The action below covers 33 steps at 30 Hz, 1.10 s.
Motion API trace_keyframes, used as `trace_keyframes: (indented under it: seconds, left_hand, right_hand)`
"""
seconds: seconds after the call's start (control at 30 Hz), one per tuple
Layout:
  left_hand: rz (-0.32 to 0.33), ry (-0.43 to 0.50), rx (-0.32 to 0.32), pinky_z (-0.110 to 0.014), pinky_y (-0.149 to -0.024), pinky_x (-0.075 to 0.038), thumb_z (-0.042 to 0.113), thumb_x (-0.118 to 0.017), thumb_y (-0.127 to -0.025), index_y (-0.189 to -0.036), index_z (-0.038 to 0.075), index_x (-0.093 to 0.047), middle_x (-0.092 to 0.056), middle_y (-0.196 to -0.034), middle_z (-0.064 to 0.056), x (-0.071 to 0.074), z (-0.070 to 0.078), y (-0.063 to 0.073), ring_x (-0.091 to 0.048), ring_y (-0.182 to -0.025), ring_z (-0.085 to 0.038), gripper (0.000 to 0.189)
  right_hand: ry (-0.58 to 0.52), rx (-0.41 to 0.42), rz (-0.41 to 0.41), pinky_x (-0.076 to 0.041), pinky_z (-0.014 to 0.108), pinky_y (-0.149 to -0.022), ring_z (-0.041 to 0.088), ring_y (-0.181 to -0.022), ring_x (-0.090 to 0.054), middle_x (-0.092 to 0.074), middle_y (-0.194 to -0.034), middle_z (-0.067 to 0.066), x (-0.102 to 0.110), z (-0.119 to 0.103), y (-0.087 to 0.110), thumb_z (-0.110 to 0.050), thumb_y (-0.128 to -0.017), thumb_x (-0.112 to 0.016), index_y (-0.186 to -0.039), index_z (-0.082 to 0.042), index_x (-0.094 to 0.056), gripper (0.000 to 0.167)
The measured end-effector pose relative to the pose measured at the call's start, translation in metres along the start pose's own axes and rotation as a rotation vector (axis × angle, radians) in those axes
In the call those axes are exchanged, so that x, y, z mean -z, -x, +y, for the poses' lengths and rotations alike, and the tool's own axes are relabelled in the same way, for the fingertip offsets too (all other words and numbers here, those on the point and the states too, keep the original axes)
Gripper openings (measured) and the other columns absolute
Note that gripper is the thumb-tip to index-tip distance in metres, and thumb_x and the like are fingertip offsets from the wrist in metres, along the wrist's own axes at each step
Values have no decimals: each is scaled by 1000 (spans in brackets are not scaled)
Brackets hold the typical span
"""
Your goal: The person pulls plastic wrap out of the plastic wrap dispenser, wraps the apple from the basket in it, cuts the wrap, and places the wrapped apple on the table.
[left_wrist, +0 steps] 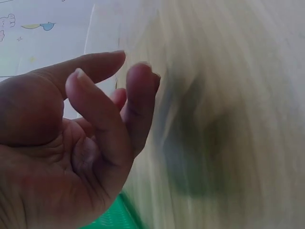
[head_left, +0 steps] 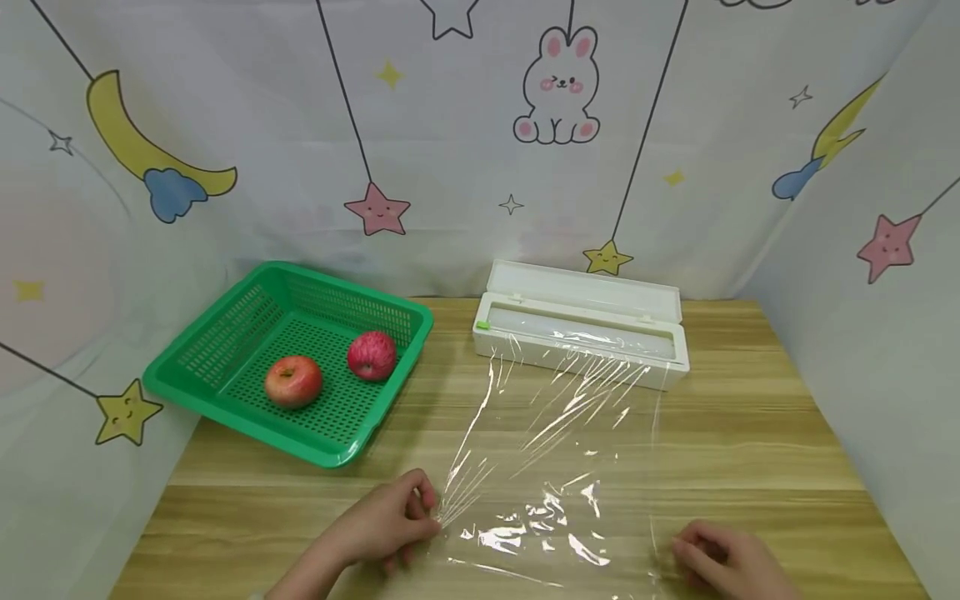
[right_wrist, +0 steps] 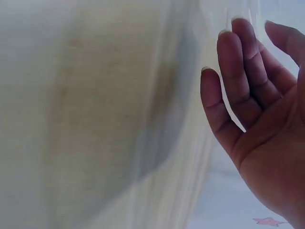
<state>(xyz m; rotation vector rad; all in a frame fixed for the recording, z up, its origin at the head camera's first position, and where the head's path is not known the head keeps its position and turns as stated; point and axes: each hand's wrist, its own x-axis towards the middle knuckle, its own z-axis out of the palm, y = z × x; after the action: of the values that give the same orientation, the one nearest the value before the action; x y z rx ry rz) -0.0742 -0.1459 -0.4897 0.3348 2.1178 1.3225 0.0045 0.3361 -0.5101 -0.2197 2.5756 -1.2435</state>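
Observation:
A clear sheet of plastic wrap (head_left: 551, 467) stretches from a white dispenser box (head_left: 581, 367) toward me, creased and shiny. My left hand (head_left: 390, 521) pinches its near left side, where creases fan out from the fingertips. In the left wrist view, the other fingers of the left hand (left_wrist: 102, 129) curl loosely above the wooden table. Beside the sheet's right edge is my right hand (head_left: 735, 562). The right wrist view shows the right hand (right_wrist: 267, 105) with relaxed fingers, its thumb apart from them, and nothing held.
A green plastic basket (head_left: 168, 379) stands at the left back, holding a red apple (head_left: 372, 356) and a paler red apple (head_left: 293, 382). The box's lid (head_left: 585, 286) is raised against the back, showing the wrap roll (head_left: 581, 327). A printed curtain (head_left: 450, 125) surrounds the wooden table (head_left: 780, 433).

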Motion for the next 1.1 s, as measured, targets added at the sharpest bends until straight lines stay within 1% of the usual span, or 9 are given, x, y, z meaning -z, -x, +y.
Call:
trace_keyframes:
  seconds: [0.17,0.3,0.47,0.57,0.63,0.7,0.8,1.0,1.1]
  left_hand:
    - [1,-46,2,-29,-39,-44,14,-82,-93,-105,6,-53,-64,-76,-4,7,8,5,-56,-49,-17,32]
    - [20,-163,-8,-29,-40,-44,16,-84,-90,-104,8,-53,-62,-77,0,9,10,4,-53,-47,-14,35]
    - [219,-414,-65,-30,-56,-45,24,-89,-83,-101,14,-57,-59,-83,4,4,16,-4,-54,-65,-11,38]
    - [355,-544,-169,-34,-68,-52,24,-93,-80,-103,17,-62,-61,-93,3,-3,22,-12,-59,-82,-14,40]
    - [385,-623,-259,-37,-76,-56,22,-93,-79,-109,18,-65,-64,-103,3,-7,23,-18,-63,-92,-16,41]
    - [374,-700,-342,-40,-84,-58,19,-93,-78,-114,17,-69,-66,-110,3,-10,22,-23,-65,-101,-18,43]
    - [325,-802,-402,-42,-88,-58,18,-91,-75,-118,17,-71,-66,-118,4,-15,16,-29,-65,-108,-20,48]
    - [253,-898,-390,-46,-92,-56,33,-95,-71,-127,18,-70,-66,-127,-1,-24,9,-33,-62,-119,-24,64]
    - [230,-925,-387,-46,-93,-55,40,-98,-69,-130,19,-69,-65,-128,-2,-27,9,-32,-62,-121,-25,72]
  right_hand:
    - [89,136,192,-52,20,-69,-1,-80,-65,-73,-88,-15,0,-13,-12,-10,-102,-72,-106,-17,-78,11]
    - [124,238,260,-55,18,-75,-2,-89,-69,-78,-100,-11,-4,-25,-27,-7,-98,-76,-108,-20,-80,17]
    - [127,339,259,-58,20,-83,2,-96,-72,-79,-105,-8,-11,-28,-40,-4,-94,-80,-111,-19,-80,23]
    - [164,388,258,-57,20,-86,5,-98,-72,-78,-106,-10,-14,-28,-43,-3,-91,-82,-110,-20,-80,26]
    - [205,413,258,-54,17,-90,5,-99,-73,-78,-107,-12,-15,-28,-42,-4,-89,-84,-110,-21,-79,27]
    - [244,435,251,-52,15,-92,7,-99,-73,-78,-108,-13,-17,-26,-41,-5,-88,-85,-110,-22,-79,28]
    - [315,438,236,-53,17,-92,7,-100,-73,-77,-108,-16,-19,-23,-38,-10,-88,-86,-111,-25,-79,28]
    - [399,436,216,-62,38,-83,11,-98,-74,-78,-106,-10,-18,-15,-30,-15,-88,-86,-110,-23,-78,25]
    - [422,437,243,-62,37,-82,11,-97,-74,-78,-105,-11,-18,-13,-26,-14,-86,-88,-109,-23,-79,27]
